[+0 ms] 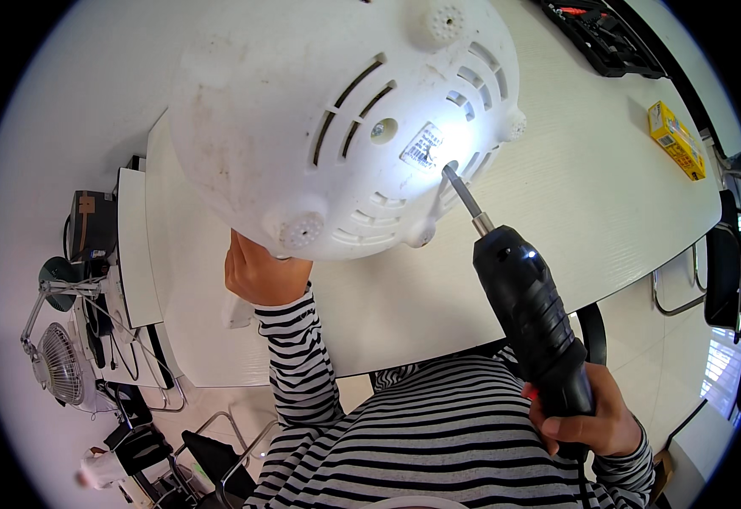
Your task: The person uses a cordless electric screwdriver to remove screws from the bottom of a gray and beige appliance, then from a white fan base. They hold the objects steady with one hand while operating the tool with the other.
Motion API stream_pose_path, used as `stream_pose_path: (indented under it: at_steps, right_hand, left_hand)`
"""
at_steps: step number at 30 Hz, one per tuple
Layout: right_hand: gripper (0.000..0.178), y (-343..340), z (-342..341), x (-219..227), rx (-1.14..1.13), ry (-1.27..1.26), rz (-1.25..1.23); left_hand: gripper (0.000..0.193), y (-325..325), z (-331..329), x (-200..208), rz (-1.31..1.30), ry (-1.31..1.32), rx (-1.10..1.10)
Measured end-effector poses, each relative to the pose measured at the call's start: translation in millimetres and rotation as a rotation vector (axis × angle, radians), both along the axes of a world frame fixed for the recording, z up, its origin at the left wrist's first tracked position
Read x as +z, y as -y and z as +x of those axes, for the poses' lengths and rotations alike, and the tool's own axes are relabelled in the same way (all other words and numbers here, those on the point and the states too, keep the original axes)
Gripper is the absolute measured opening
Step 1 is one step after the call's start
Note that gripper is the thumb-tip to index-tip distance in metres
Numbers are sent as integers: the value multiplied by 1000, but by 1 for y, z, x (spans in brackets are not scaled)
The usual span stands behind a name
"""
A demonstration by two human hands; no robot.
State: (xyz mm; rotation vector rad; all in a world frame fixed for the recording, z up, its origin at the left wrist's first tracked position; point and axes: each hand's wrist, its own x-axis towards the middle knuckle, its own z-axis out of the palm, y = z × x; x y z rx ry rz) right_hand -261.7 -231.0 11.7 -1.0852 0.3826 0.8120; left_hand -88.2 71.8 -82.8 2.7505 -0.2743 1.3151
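Note:
A large white plastic appliance housing is tilted up, its underside facing me, with vent slots, round dotted feet, a small label and recessed screw holes. My left hand grips it at its lower left edge; some of the fingers are hidden by the housing. In my right hand is a black electric screwdriver, held by its handle with the fingers wrapped round. Its lamp throws a bright spot on the plastic, and the bit's tip is at a screw hole right of the label.
Beneath the housing is a white table with a curved edge. A black tool case and a yellow box lie toward its far right. To the left are a fan, a desk lamp and cables; chairs stand around.

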Motion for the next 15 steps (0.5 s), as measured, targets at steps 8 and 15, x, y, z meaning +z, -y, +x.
stream_pose_path:
  at_steps: [8, 15]
  right_hand:
    - [38, 0, -1, -1, 9, 20, -2]
    - [38, 0, 1, 0, 11, 12, 10]
  left_hand:
    - [61, 0, -1, 2, 11, -19, 7]
    - [61, 0, -1, 2, -3, -17, -3]
